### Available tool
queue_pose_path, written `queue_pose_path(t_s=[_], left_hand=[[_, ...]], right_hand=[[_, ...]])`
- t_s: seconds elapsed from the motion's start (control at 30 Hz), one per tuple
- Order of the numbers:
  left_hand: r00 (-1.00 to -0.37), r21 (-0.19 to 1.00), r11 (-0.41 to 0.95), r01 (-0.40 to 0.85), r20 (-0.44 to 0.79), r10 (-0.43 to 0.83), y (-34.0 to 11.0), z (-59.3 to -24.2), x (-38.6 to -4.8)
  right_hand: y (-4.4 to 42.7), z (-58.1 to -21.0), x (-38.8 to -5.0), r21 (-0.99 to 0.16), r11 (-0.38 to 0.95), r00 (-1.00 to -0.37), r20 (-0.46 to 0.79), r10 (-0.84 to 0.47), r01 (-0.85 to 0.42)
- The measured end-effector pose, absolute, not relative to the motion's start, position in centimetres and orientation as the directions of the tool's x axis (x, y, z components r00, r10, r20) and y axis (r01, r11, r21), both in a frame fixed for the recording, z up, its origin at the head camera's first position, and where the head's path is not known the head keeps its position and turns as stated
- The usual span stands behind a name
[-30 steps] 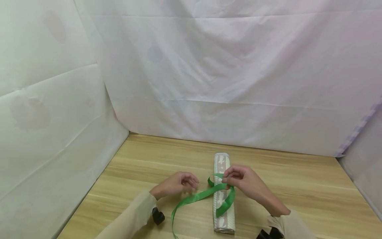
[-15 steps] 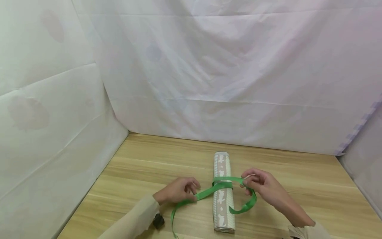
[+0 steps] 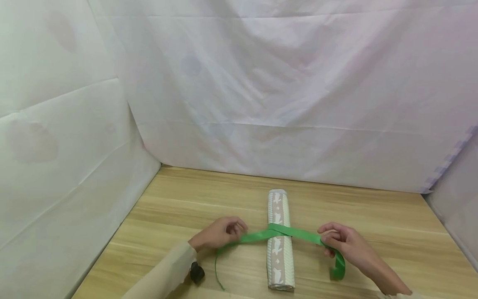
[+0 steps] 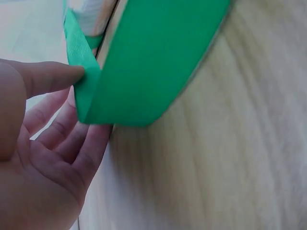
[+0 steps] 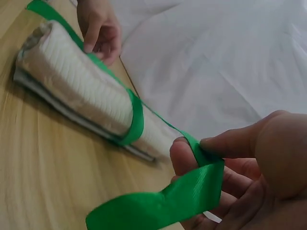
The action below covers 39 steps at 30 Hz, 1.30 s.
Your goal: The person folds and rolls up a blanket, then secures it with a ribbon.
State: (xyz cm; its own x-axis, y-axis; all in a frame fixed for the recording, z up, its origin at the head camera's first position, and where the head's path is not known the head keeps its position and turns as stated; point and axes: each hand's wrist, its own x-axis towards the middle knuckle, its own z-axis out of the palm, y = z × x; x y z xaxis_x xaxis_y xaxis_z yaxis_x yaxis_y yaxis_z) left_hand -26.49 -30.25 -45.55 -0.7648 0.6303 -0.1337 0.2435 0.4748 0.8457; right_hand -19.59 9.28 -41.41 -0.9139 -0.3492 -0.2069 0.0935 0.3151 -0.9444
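A rolled towel (image 3: 277,253), cream with a beige band of white shapes, lies lengthwise on the wooden table. Round its middle runs a green ribbon (image 3: 303,234), crossing on top and stretched out to both sides. To the left of the roll, my left hand (image 3: 220,232) pinches one ribbon length between thumb and fingers; its tail hangs down to the table. My right hand (image 3: 349,245) pinches the other length on the right, and a short end curls below the fingers. In the right wrist view the ribbon (image 5: 136,120) hugs the roll's side.
The wooden table (image 3: 209,195) carries the roll. White cloth sheets (image 3: 261,104) hang behind it and along both sides. A small black object (image 3: 196,273) sits at the left wrist, by the sleeve (image 3: 164,265).
My right hand has moved right, drawing its ribbon length out from over the roll. The loose loop has closed down against the towel. My left hand has taken hold of the other length.
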Motion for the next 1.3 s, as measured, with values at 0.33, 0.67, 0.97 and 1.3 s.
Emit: queue_pose_path(t_s=[0.33,0.67,0.97,1.3], left_hand=[[-0.736,0.875,0.458,0.155,-0.207,0.645,-31.3,-45.8,-27.4],[-0.748,0.874,0.481,0.074,-0.27,0.607,-31.5,-45.9,-27.9],[-0.739,0.889,0.454,0.054,-0.271,0.617,-31.6,-46.1,-28.1],[-0.743,0.892,0.449,0.056,-0.263,0.615,-31.7,-46.3,-28.3]], right_hand=[[10.4,-45.0,-19.9,-0.934,0.319,-0.877,-0.283,-0.389,0.16],[10.8,-46.7,-20.0,-0.927,0.352,-0.874,-0.276,-0.4,0.132],[11.0,-47.1,-20.2,-0.912,0.397,-0.864,-0.281,-0.418,0.105],[10.4,-45.4,-20.4,-0.826,0.562,-0.855,-0.252,-0.453,-0.054]])
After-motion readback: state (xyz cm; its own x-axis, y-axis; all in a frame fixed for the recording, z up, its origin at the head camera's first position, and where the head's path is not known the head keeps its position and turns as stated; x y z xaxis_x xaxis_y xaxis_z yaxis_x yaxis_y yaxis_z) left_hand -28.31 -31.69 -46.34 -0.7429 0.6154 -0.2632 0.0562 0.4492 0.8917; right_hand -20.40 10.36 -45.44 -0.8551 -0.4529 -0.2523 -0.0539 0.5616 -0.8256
